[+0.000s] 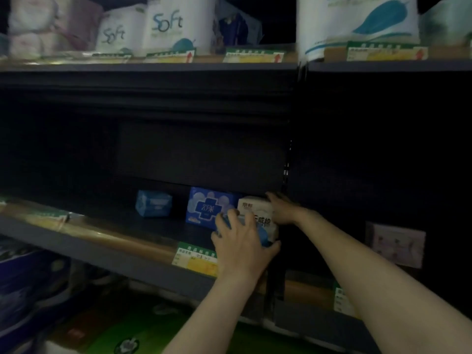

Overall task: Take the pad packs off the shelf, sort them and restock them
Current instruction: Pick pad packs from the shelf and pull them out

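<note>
Blue and white packs sit in a short row on the dim middle shelf (107, 249), and both of the person's hands are in among them. The left hand (241, 242) comes up from below with fingers spread and curled over a small light-blue pack (263, 232) at the front edge, gripping it from above; most of that pack is hidden under the hand. The right hand (281, 209) reaches in from the right, fingers laid along the top and side of a white pack (255, 209) with red-brown Chinese characters on its face, too blurred to read in full. Whether those fingers grip the pack or only rest on it cannot be told.

Just left of the white pack stands a dark-blue pack (208, 206), upright, with a white cross-shaped panel carrying Chinese lettering. Further left, apart from it, a smaller pale-blue pack (153, 203) stands alone, its print illegible.

On the shelf lip below the left hand hangs a green-topped price label (195, 259) with a yellow band; the figures are too small to make out. Up on the top shelf (153, 67), white tissue rolls (166, 24) read "Soft" in blue, with a teal leaf motif, and a pink wrapped bundle (38, 24) sits at the far left. More green labels with red arrows (252, 56) line that upper edge. A pale pink pack (396, 244) shows faintly in the dark bay to the right.
</note>
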A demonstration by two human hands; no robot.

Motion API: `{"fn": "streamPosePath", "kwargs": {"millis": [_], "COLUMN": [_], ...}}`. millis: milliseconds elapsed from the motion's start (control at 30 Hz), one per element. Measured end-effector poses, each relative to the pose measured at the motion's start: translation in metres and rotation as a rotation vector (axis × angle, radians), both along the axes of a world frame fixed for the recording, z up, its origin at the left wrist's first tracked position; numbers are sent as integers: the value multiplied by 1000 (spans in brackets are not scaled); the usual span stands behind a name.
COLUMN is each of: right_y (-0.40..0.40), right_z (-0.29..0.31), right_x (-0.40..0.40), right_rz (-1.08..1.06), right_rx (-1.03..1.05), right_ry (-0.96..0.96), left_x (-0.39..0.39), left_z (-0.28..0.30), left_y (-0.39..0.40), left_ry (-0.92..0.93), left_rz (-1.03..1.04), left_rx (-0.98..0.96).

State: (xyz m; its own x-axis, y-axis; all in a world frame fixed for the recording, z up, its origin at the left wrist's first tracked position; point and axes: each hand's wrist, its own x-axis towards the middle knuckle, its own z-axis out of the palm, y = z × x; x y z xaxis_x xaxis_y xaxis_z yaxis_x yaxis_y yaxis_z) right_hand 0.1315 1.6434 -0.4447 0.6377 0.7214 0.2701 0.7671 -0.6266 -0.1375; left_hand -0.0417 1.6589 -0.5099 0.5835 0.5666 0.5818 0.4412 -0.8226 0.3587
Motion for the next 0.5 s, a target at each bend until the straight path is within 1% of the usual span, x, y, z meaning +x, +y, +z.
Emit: {"fn": "streamPosePath", "kwargs": {"millis": [67, 167, 200, 233, 300, 367, 433, 500], "right_y": [4, 0, 0, 1, 6, 8, 4, -4], "right_z": [1, 6, 6, 3, -3, -3, 3, 6], "right_x": [-3, -13, -11, -8, -1, -3, -7, -9], "right_rz": [-21, -34, -45, -61, -43, 15, 32, 14], "right_rx": [15, 57, 25, -28, -96, -27, 23, 52], "right_ry": [-59, -338, -375, -338, -131, 30, 24, -65], "left_x": [-1, -2, -2, -3, -4, -6, -6, -7], "left_z": [1, 2, 2, 1, 0, 1, 2, 1], "left_y": [0, 2, 2, 1, -1, -2, 0, -1], "left_ry": [-11, -16, -24, -32, -48, -73, -96, -138], "left_rz": [8, 43, 48, 47, 40, 29, 25, 17], "left_rx": [7, 22, 22, 21, 25, 28, 34, 37]}}
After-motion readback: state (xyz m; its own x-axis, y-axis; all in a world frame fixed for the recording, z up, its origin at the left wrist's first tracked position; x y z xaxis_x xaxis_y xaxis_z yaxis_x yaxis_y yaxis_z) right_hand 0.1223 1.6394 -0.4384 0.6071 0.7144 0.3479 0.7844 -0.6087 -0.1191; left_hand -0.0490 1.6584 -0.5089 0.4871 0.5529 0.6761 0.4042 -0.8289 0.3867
